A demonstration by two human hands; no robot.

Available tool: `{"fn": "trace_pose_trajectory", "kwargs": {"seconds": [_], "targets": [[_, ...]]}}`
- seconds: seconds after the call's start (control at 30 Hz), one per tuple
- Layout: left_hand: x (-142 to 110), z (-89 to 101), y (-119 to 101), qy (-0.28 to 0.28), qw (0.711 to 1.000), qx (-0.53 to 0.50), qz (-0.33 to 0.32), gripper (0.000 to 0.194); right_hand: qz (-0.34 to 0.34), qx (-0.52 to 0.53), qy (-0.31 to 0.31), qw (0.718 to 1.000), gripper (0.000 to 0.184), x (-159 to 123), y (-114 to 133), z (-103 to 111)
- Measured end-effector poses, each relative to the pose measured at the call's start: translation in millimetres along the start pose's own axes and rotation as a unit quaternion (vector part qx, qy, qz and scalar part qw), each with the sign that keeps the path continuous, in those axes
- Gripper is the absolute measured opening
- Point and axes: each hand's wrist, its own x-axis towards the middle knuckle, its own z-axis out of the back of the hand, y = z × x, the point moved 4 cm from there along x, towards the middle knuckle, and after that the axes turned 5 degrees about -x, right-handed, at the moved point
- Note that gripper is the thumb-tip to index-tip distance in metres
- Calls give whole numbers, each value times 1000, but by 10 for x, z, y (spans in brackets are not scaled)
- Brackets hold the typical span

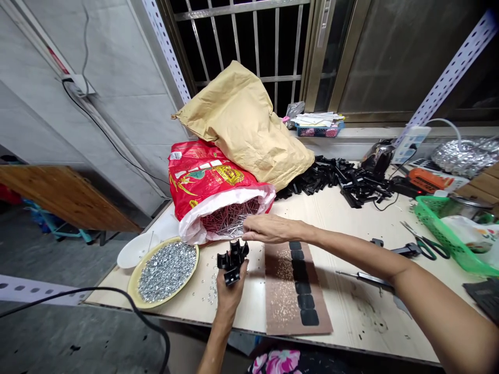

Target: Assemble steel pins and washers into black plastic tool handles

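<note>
My left hand (pixel 230 293) grips a black plastic part (pixel 233 258) and holds it upright just above the table's front. My right hand (pixel 267 228) reaches across to the mouth of a red and white bag (pixel 206 189) full of thin metal pins (pixel 230 218); its fingers are closed at the pins, and what they pinch is too small to see. A yellow-rimmed plate (pixel 134 278) heaped with small silver washers (pixel 167 270) sits left of my left hand. A few washers lie loose on the table near it.
A brown paper sack (pixel 241 122) leans behind the red bag. A pile of black plastic parts (pixel 339 179) lies at the back. A brown board with black pads (pixel 296 288), scissors (pixel 424 241), a green basket (pixel 440 223) and a white bowl (pixel 134 249) also sit on the table.
</note>
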Motion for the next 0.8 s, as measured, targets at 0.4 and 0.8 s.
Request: {"fn": "trace_pose_trajectory", "kwargs": {"seconds": [0.4,0.8], "targets": [[-48,49,-332,-41,999,26,24,26,-195,-103,-25,975,18,414,-776,-525],[74,121,-311,-25,999,29,38,33,-185,-142,-67,970,18,424,-647,-517]]}}
